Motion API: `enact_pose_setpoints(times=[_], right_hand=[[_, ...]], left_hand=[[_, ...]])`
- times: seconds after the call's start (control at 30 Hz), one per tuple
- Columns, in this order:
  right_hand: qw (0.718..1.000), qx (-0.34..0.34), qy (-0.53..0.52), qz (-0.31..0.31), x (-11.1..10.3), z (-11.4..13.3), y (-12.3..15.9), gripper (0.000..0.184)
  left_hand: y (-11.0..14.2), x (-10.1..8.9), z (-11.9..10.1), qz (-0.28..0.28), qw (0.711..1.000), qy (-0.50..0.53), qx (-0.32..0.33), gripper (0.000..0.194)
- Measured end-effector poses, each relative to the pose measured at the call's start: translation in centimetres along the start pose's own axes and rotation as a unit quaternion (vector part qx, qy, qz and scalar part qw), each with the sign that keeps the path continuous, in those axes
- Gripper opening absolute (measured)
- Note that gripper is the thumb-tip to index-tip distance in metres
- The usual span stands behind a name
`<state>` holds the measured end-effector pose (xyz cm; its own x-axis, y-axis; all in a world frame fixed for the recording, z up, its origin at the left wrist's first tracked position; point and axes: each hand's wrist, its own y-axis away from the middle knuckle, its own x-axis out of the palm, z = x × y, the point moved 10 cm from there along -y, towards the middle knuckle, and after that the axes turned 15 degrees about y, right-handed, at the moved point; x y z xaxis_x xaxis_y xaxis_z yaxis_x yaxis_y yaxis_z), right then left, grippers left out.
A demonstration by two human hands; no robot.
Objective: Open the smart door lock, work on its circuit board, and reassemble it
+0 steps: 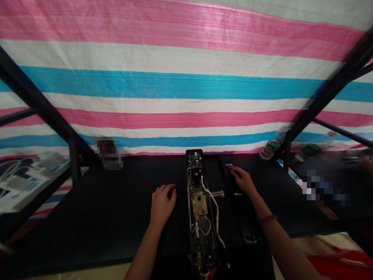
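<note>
A long, narrow black device housing [214, 237] lies lengthwise before me with its inside exposed. It holds a blue circuit board [194, 160], a tan square module [199, 205] and wiring. A white cable [216, 210] runs out along its right side. Left of the housing, my left hand [163, 204] rests on the table, fingers loosely bent and thumb apart, with nothing visible in it. My right hand [242, 179] has its fingertips together at the upper part of a long black cover [237, 206] lying to the right of the housing. The exact finger contact is dim.
Everything lies on a black table [116, 217]. Thin pinkish strips [218, 193] lie between housing and cover. A plastic bottle [269, 149] stands at the back right. White boxes and cables [35, 179] sit at left. Dark metal frame bars [43, 105] and a striped sheet [175, 85] enclose the back.
</note>
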<state>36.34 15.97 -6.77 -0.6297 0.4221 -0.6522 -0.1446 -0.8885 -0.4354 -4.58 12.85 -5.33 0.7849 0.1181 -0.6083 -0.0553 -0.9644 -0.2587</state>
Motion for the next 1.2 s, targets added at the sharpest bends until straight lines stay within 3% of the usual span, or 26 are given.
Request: enact_pose_setpoints(times=[0.13,0.43,0.73,0.97,1.07,1.2], right_hand=[[1.000,0.009,-0.010,-0.004,-0.5,-0.2,0.1,0.027],[0.996,-0.045,-0.056,0.057,2.1,3.3,1.1,0.020],[0.996,-0.048,-0.051,0.062,2.3,3.5,1.3,0.022],[0.988,0.010,0.144,-0.053,-2.4,-0.5,-0.1,0.032],[0.982,0.026,0.185,-0.034,-2.2,-2.0,0.0,0.029],[0.972,0.032,0.232,0.007,-0.8,-2.2,0.6,0.024]], left_hand=[[-0.1,0.0,0.1,0.004,1.000,0.001,0.000,0.027],[-0.1,0.1,0.0,0.003,1.000,0.000,0.009,0.027],[-0.2,0.1,-0.1,0.009,1.000,-0.002,-0.002,0.027],[0.0,0.2,-0.2,0.016,1.000,-0.021,-0.011,0.026],[0.1,0.1,-0.5,0.017,1.000,-0.018,-0.012,0.025],[0.1,0.0,-0.7,0.016,1.000,-0.020,-0.013,0.025]])
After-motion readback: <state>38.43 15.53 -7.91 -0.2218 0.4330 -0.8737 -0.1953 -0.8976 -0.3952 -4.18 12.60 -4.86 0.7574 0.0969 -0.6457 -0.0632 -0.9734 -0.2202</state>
